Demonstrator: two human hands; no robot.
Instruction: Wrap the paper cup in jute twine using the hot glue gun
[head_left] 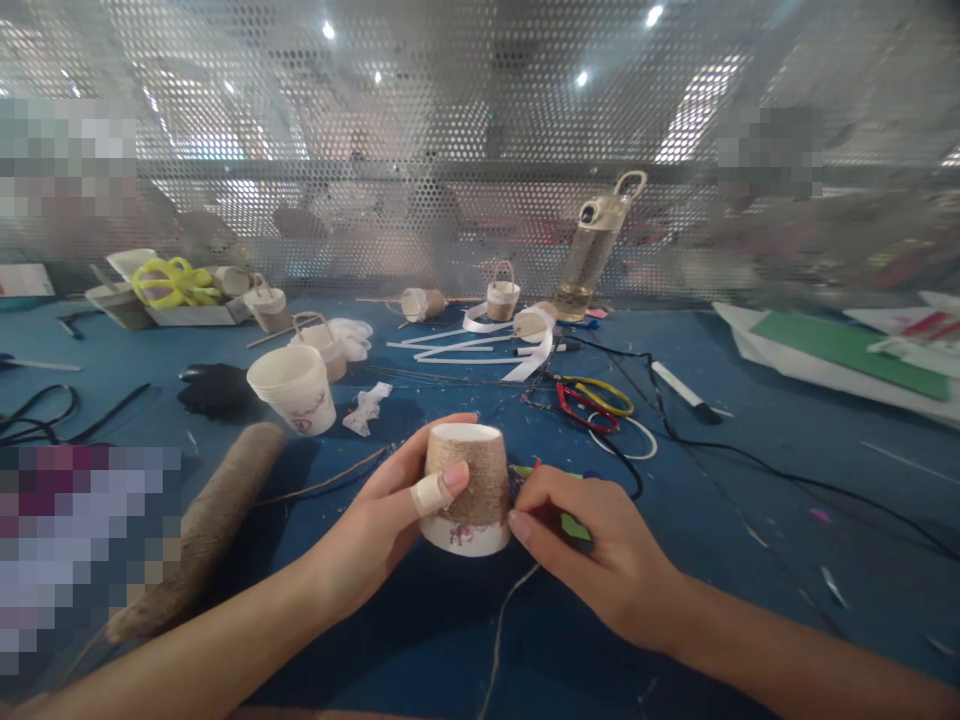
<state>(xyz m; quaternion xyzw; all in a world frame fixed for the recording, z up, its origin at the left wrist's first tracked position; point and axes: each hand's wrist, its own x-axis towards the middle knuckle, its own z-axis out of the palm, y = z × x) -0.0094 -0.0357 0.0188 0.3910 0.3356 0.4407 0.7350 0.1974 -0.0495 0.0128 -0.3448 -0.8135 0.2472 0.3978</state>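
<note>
My left hand point(405, 510), its thumb wrapped in a pale bandage, grips a paper cup point(469, 538) from the left. Brown twine point(484, 480) is wound around most of the cup, leaving a white band with a reddish print at the lower end. At the cup's right side, my right hand point(592, 540) pinches with thumb and forefinger close to the edge of the winding. A loose length of twine point(499, 640) hangs down from near those fingertips. What lies between the fingertips is too small to see clearly, but the strand runs to them.
A large twine roll point(217, 510) lies left, near a stack of white cups point(296, 385). Several small twine baskets point(502, 295) and white strips stand behind. Scissors point(589, 400), a black cable point(720, 450) and a glue stick-like white tool lie right. A bottle point(589, 255) leans against the mesh.
</note>
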